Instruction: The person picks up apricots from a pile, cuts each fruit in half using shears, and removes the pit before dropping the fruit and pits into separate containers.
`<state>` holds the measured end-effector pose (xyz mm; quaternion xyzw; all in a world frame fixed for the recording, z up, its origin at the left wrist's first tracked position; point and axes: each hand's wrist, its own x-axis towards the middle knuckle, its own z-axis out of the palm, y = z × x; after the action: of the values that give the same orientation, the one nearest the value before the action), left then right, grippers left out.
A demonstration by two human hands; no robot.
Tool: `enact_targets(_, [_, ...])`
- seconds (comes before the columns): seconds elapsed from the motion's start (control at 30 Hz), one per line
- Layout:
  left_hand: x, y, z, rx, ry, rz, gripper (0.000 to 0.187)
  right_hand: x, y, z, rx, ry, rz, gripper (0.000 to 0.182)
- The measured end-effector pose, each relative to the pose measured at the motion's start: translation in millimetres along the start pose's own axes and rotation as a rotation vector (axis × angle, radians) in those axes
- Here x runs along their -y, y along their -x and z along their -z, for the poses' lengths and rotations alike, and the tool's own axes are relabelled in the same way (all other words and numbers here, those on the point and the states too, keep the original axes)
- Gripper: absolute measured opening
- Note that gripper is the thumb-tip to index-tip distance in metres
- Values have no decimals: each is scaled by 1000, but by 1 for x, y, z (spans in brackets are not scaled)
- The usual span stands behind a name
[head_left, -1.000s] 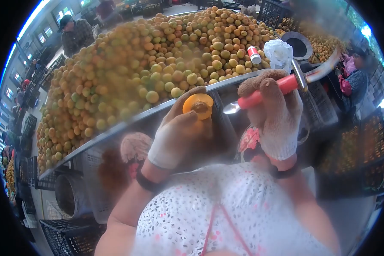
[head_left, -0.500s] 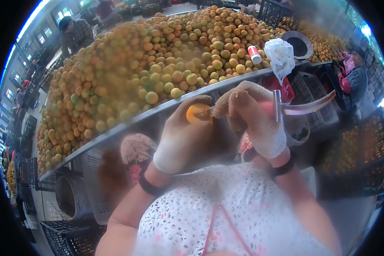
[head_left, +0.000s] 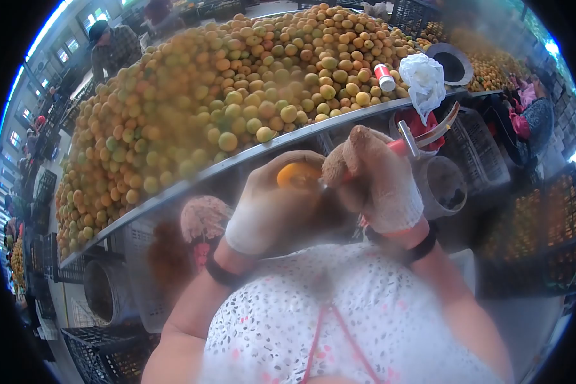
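Observation:
In the head view, my gloved left hand (head_left: 265, 195) is closed around a round orange-yellow fruit (head_left: 297, 176), whose exposed face is bright orange. My right hand (head_left: 376, 179), in a brown-stained glove, grips a red-handled tool (head_left: 398, 146). A metal crosspiece and a curved blade stick out from its far end, up and to the right. The near end of the tool is at the fruit, where a small pale tip shows; my fingers cover most of it.
A large heap of fruit (head_left: 249, 96) lies behind a metal table edge (head_left: 205, 173). On it are a red-and-white bottle (head_left: 384, 77), a white plastic bag (head_left: 422, 83) and a dark bowl (head_left: 449, 64). Crates and a bucket (head_left: 443, 184) stand below. Other people are farther off.
My right hand has turned, swinging the crosspiece and curved blade upward. The fruit has turned slightly in my left hand, showing more bright orange.

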<state>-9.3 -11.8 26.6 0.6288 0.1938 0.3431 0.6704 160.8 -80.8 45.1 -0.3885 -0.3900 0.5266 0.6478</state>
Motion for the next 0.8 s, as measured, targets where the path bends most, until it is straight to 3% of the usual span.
enact_targets(0.07, [1, -1, 0, -15, -16, -84, 52, -6, -1, -2, -59, -107, -27, 40])
enact_targets(0.17, [3, -2, 10, 10, 251, 119, 56, -7, -4, -4, -157, -222, -71, 40])
enact_targets(0.23, [11, -4, 15, 109, 392, 104, 41, -4, -2, -7, -204, -231, -96, 40])
enact_targets(0.27, [12, -4, 16, 142, 440, 102, 36, 3, 1, -11, -191, -47, 3, 40])
enact_targets(0.3, [8, -3, 12, 75, 371, 118, 46, 6, 4, -13, -176, 139, 103, 41])
enact_targets(0.33, [5, -3, 9, 9, 300, 132, 56, 6, 5, -14, -179, 142, 103, 41])
enact_targets(0.43, [0, -3, 3, -22, 156, 113, 54, 4, 4, -17, -140, 205, 187, 41])
enact_targets(0.47, [1, -3, 3, -34, 107, 108, 54, 2, 3, -15, -126, 147, 151, 41])
enact_targets(0.53, [11, -3, 9, 41, 494, 135, 51, -9, -3, -4, -108, 87, 114, 41])
enact_targets(0.6, [24, -4, 10, 52, 528, 146, 51, -18, -12, 10, 161, -696, -83, 30])
enact_targets(0.63, [29, -4, 8, 67, 565, 158, 50, -18, -12, 9, 161, -694, -81, 30])
enact_targets(0.7, [29, -5, 6, 92, 594, 163, 50, -15, -16, 4, -192, -662, -100, 25])
enact_targets(0.8, [19, -8, 8, -39, 397, 175, 53, -22, -19, 14, -223, -644, 1, 22])
